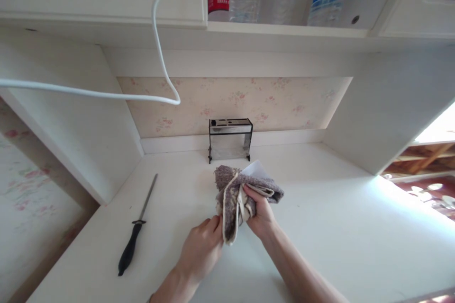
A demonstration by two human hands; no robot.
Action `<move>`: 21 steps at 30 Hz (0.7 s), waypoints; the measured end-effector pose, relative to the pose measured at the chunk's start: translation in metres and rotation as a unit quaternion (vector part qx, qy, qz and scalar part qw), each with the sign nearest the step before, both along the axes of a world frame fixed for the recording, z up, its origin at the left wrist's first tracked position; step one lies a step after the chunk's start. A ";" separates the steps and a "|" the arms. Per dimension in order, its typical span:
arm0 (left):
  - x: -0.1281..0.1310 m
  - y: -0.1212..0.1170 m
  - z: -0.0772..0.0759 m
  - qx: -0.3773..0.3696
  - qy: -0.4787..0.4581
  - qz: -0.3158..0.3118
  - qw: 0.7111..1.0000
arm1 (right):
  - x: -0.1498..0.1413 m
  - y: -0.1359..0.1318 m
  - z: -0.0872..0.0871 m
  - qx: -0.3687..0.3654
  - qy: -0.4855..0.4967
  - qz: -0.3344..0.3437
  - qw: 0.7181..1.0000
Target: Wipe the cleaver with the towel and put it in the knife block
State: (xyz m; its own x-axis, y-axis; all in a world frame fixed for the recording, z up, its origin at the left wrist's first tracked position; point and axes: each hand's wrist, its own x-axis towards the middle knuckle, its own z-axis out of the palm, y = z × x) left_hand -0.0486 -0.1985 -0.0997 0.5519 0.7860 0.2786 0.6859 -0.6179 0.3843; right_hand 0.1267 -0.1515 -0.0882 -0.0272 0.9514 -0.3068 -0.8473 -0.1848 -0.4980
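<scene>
Cloth (234, 199) is hanging bunched over the tabletop (320, 227), right hand (263, 218) pinching it between fingers (253, 193), left hand (204, 246) curled at its edge (can't tell its grip), so slack pinching risks folds slipping.

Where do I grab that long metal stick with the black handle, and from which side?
Probably by the black handle, around its middle, coming from above and the near side. It's thicker than the metal rod, points toward you, and has a guard between it and the rod. It lies flat on the counter, nearer the left hand.
</scene>
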 end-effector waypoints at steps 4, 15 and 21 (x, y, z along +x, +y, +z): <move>0.001 0.000 -0.004 0.005 0.048 0.000 0.999 | 0.030 0.012 0.004 0.019 0.020 -0.070 0.997; -0.026 0.007 -0.009 0.067 0.016 0.052 0.996 | 0.113 0.023 0.003 0.085 0.039 -0.225 0.970; -0.033 0.010 0.014 -0.052 -0.242 0.164 0.955 | 0.112 0.019 0.001 0.146 0.052 -0.226 0.962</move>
